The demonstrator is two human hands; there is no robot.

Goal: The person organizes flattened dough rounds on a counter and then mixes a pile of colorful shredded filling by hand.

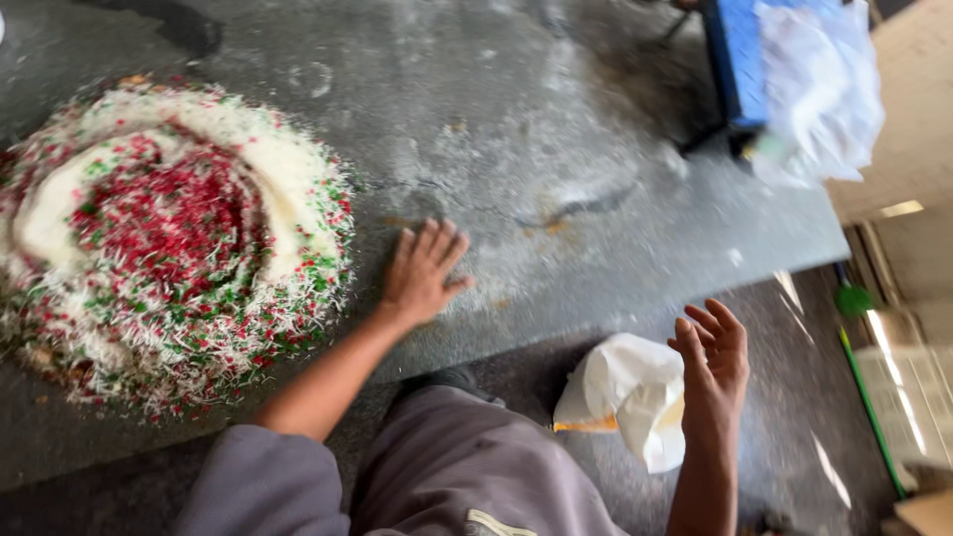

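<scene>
On the grey stone slab (556,129), the left hand (422,273) was laid flat, palm down, fingers spread a bit and clamped on nothing, just pressed against the dusty surface. Right beside it, to its left, a big round heap of shredded white stuff mixed with red and green bits (169,238) was spread out, swirled into rings with a mostly red patch in the middle; the heap's edge was pretty much just beside the fingertips, whether actually touched couldn't be told. The right hand (713,362) was held up in the air off the slab's edge, palm turned inward, fingers loosely curled and apart, nothing gripped. Just beside it, lower down on the floor, a crumpled white bag (625,397) was seen, near the wrist but not touched. Far up on the slab, a blue crate (737,60) with a clear plastic bag (819,89) bunched against it was parked, well apart from both hands
</scene>
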